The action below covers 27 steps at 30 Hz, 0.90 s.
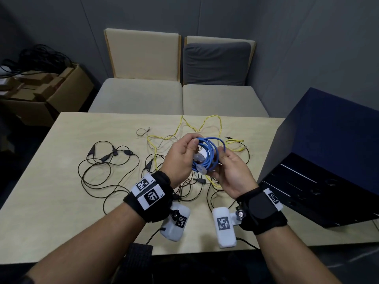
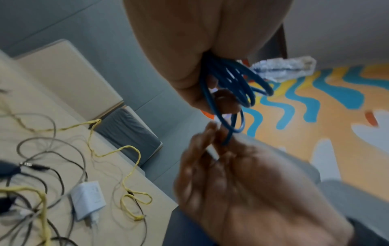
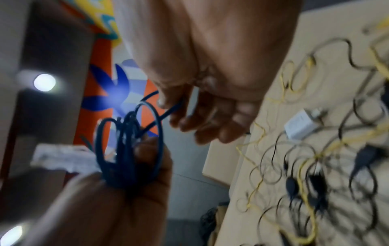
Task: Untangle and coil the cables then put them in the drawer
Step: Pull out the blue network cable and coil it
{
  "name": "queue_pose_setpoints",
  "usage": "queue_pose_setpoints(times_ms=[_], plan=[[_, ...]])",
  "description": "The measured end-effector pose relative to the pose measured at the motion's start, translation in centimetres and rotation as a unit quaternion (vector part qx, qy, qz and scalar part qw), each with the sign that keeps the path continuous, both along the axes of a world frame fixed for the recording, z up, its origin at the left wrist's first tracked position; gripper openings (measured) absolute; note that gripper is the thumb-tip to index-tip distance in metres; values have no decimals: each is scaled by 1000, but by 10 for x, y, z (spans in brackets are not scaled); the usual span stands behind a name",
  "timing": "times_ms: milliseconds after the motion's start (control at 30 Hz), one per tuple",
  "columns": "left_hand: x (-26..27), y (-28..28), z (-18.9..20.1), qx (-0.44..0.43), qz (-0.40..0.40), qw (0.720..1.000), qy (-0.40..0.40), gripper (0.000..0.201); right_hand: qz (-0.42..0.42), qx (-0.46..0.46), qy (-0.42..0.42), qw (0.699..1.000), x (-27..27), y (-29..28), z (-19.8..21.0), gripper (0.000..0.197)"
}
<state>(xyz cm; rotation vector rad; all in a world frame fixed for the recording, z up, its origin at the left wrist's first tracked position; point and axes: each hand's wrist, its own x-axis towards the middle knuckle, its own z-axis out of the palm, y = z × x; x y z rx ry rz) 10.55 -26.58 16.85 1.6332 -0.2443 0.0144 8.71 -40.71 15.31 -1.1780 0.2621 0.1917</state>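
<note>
A blue network cable (image 1: 209, 152) is wound into a small coil and held above the table by both hands. My left hand (image 1: 193, 147) grips the bundled loops, and a clear plug (image 2: 284, 68) sticks out past its fingers. My right hand (image 1: 222, 155) pinches one strand of the blue cable (image 3: 168, 113) at the coil's right side. On the table below lie a yellow cable (image 1: 196, 128) in loose loops and several tangled black cables (image 1: 106, 160). The dark blue drawer cabinet (image 1: 320, 156) stands on the table's right end.
A white charger (image 2: 88, 198) lies among the cables under my hands. Two cushioned chairs (image 1: 143, 93) stand behind the beige table (image 1: 51, 201). Cardboard boxes (image 1: 51, 91) with more black cable sit on the floor at the left.
</note>
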Motion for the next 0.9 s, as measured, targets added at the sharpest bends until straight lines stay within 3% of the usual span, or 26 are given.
queue_pose_setpoints(times_ms=[133,233,267,333,400,500,600,667,700,767,833,900], plan=[[5,3,-1,-15,-5,1000,22,22,-1,-256,-33,966,1,-9,1,28],[7,6,-2,17,5,1000,19,19,-140,-371,-163,903,0,-18,21,19],[7,5,-2,19,9,1000,20,20,-136,-382,-217,888,-1,-17,31,14],[6,3,-1,54,24,998,-3,20,-23,-430,-276,859,-4,-6,45,7],[6,1,-2,83,24,996,-19,17,94,-528,-263,802,-6,4,51,8],[4,0,-2,81,20,997,-6,18,166,-616,-211,740,-1,7,55,21],[-1,0,-3,93,10,996,-10,18,214,-678,-177,681,-1,15,59,18],[-3,0,-3,92,2,996,-9,18,228,-694,-184,658,-2,19,58,17],[-3,1,-4,91,3,996,-11,19,223,-685,-199,665,-2,19,56,15],[-1,4,-5,88,11,996,-17,21,186,-623,-251,717,-2,15,50,9],[0,7,-7,68,22,997,-4,23,135,-518,-277,798,-3,11,49,8],[2,8,-9,48,26,998,29,26,99,-385,-250,883,-5,9,54,11]])
